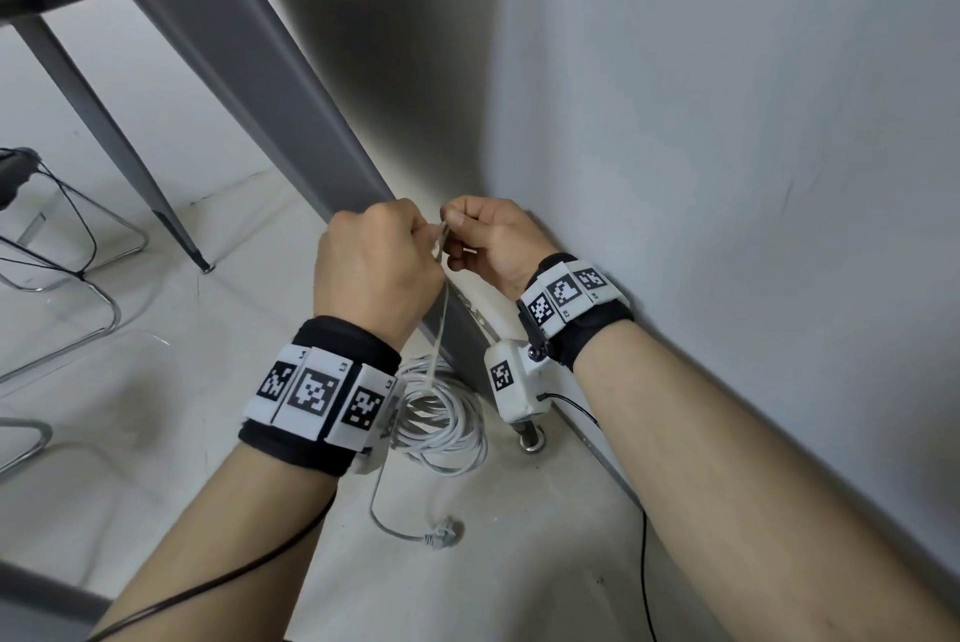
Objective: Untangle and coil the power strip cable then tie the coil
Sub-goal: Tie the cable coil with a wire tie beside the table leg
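A white power cable lies in a loose coil (441,420) on the pale floor below my wrists. One strand (440,324) rises from the coil up to my hands. My left hand (371,264) is curled around the top of that strand. My right hand (485,238) pinches a thin pale piece, cable or tie, right beside the left; which one is hard to tell. The cable's free end trails down to a white plug (441,536) lying on the floor. The power strip itself is hidden.
A grey table leg (270,85) slants down between the hands and the white wall (727,121), its round foot (530,438) beside the coil. A second leg (111,142) and a chrome chair frame (78,277) stand at left. Black sensor wires run along both forearms.
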A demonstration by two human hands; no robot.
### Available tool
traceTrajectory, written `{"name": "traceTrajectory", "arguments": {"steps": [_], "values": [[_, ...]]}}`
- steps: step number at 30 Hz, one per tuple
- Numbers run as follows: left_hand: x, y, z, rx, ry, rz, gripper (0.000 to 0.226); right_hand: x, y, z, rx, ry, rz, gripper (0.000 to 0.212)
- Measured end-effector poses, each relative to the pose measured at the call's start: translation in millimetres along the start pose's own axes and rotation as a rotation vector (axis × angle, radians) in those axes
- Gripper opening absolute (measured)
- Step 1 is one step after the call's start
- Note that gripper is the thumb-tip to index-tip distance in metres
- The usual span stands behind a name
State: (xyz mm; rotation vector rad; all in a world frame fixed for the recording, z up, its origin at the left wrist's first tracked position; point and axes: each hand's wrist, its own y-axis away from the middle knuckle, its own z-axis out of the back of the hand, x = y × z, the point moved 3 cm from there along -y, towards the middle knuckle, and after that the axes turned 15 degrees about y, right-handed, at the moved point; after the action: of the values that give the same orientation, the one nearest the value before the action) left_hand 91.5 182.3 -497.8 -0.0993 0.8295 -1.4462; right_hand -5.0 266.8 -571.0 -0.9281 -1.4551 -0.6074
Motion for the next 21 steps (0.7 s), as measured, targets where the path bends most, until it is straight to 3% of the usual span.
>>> {"name": "traceTrajectory", "arguments": {"steps": [7,11,15,21], "values": [[10.0,6.3,1.1,0.113,0.028,0.016,0.02,-10.6,-0.6,-1.8,0.011,-0.049,-0.023,0.027],[13.2,13.9,-1.1,0.174,0.049,0.042,0.025,-25.5,-4.5,7.3,-0.091,-0.033,-0.081,0.028],[18.9,16.4,-5.0,0.24,0.085,0.084,0.018,-38.7,-13.9,14.1,-0.239,0.11,-0.137,0.03],[30.0,21.2,2.6,0.3,0.084,0.129,0.025,-51.0,-25.8,10.5,-0.367,0.306,-0.217,0.025]]}}
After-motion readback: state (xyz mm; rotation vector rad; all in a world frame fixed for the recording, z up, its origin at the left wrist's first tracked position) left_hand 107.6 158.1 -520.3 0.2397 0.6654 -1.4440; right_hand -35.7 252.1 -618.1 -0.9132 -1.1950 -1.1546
